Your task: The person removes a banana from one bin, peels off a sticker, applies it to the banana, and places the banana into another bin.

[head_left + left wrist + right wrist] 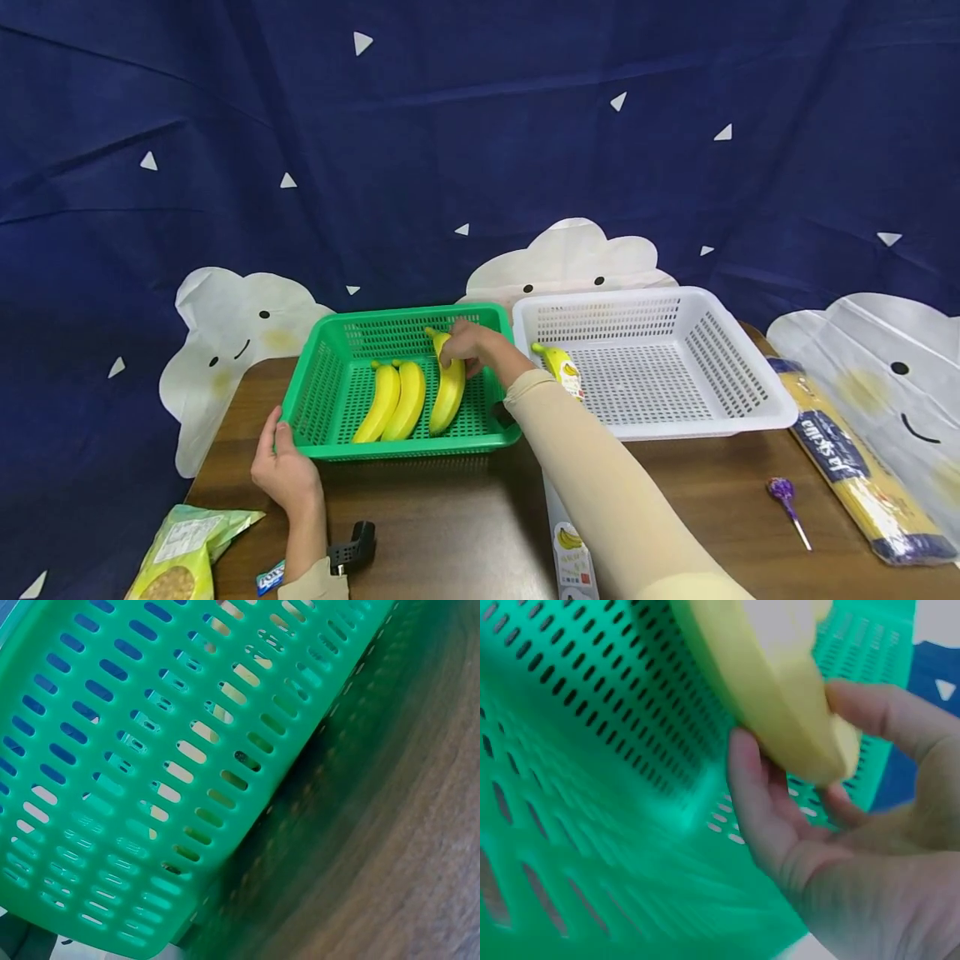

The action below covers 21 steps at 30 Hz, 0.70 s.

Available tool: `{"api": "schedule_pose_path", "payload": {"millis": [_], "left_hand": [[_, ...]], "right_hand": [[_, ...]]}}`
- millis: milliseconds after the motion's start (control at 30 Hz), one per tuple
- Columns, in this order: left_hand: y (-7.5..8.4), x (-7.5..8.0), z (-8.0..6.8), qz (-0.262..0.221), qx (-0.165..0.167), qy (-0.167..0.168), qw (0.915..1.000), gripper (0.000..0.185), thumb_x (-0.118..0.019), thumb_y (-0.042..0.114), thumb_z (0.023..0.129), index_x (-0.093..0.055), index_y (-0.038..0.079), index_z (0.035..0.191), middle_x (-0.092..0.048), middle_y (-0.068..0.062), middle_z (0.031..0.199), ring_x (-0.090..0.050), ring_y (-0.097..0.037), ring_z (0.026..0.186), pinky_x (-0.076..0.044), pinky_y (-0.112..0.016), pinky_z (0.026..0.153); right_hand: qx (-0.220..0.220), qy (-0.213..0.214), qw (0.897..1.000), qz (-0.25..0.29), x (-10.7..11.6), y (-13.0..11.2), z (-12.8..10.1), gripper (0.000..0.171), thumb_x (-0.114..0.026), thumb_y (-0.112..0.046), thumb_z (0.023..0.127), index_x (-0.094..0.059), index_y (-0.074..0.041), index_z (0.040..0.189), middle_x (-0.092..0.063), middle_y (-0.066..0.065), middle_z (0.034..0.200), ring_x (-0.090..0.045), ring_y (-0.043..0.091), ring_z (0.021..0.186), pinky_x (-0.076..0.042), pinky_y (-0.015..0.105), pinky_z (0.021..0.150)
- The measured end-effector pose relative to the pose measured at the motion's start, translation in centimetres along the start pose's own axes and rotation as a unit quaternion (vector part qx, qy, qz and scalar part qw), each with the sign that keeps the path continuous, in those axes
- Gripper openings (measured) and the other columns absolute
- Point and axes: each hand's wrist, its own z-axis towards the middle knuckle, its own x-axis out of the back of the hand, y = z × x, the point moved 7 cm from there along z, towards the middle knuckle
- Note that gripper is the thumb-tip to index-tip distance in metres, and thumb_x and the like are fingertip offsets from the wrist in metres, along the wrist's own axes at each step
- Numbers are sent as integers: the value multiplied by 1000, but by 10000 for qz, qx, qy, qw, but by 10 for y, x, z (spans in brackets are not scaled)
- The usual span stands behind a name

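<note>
In the head view, my right hand [472, 343] reaches into the green basket [397, 451] and holds the upper end of a banana [447, 396]. The right wrist view shows thumb and fingers on opposite sides of that banana [772, 682] near its end. Two more bananas [392, 402] lie side by side on the basket floor, to its left. My left hand [288, 471] is at the basket's front left corner, fingers extended along the outside and thumb raised. Its fingers are out of sight in the left wrist view, where the perforated basket wall [112, 742] fills most of the picture.
A white basket [712, 429] stands right of the green one, with a labelled banana [558, 367] at its left side. Further right lie a pasta pack [847, 462] and a purple lollipop [782, 492]. A snack bag [180, 554] is front left. A banana-printed strip [572, 554] lies below my right forearm.
</note>
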Motion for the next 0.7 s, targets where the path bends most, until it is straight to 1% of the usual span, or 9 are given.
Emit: {"api": "schedule_pose_path", "payload": {"millis": [100, 133, 167, 200, 333, 367, 433, 533, 700], "left_hand": [[0, 0, 0, -1, 6, -1, 10000, 27, -53, 23, 100, -70, 19, 120, -62, -3, 126, -52, -17, 120, -38, -33, 101], [0, 1, 0, 5, 22, 8, 10000, 27, -53, 23, 100, -70, 20, 120, -62, -3, 126, -52, -17, 120, -38, -33, 101], [-1, 2, 0, -1, 43, 13, 10000, 27, -53, 23, 100, -70, 19, 120, -61, -3, 127, -51, -17, 121, -37, -33, 101], [-1, 2, 0, -10, 67, 18, 10000, 27, -53, 23, 100, -70, 19, 120, -61, -4, 127, -51, -17, 121, -37, -33, 101], [-3, 3, -2, -29, 48, 33, 10000, 27, -53, 23, 100, -70, 19, 120, -61, -4, 127, -51, -18, 121, -38, -33, 100], [-3, 2, -2, -35, 39, 15, 10000, 27, -53, 23, 100, -70, 19, 120, -61, -4, 127, -51, -19, 121, -38, -33, 100], [-3, -1, -2, -19, -2, -4, 10000, 27, -54, 22, 99, -70, 18, 120, -62, -4, 126, -52, -19, 120, -39, -34, 100], [-2, -2, -1, -14, 5, -1, 10000, 27, -53, 23, 100, -70, 18, 120, -61, -5, 127, -51, -19, 121, -38, -36, 101], [1, 0, 0, -24, 58, 27, 10000, 28, -52, 22, 100, -69, 15, 121, -61, -7, 127, -51, -20, 121, -36, -36, 103]], "right_hand": [[101, 250, 9996, -12, 10, -6, -6, 71, -63, -7, 85, -26, -2, 145, -48, 15, 116, -61, 33, 83, -54, 45, 77], [112, 275, 9996, -20, 12, -7, -9, 65, -63, -7, 85, -30, -1, 141, -49, 15, 113, -60, 32, 82, -53, 45, 77], [126, 276, 9995, 11, 13, -8, -11, 63, -63, -7, 85, -31, -1, 139, -49, 15, 112, -60, 32, 83, -53, 45, 76], [158, 249, 9996, 48, 15, -9, -13, 62, -63, -8, 85, -31, -1, 138, -50, 15, 112, -60, 31, 84, -53, 44, 76], [406, 152, 9989, 198, 20, -11, -22, 56, -64, -13, 86, -33, -2, 132, -47, 15, 122, -61, 30, 93, -54, 43, 75], [475, 168, 9984, 251, 21, -12, -24, 59, -64, -14, 87, -31, -3, 134, -46, 15, 124, -61, 30, 96, -55, 42, 73], [606, 232, 9974, 315, 26, -12, -28, 59, -64, -16, 86, -31, -3, 134, -44, 15, 126, -61, 30, 97, -55, 40, 71], [795, 313, 9954, 423, 29, -14, -36, 62, -64, -18, 85, -32, -3, 137, -45, 15, 126, -63, 28, 94, -56, 38, 67], [1038, 232, 9923, 632, 28, -16, -49, 67, -63, -17, 85, -33, 0, 142, -50, 17, 122, -65, 26, 87, -56, 41, 72]]}}
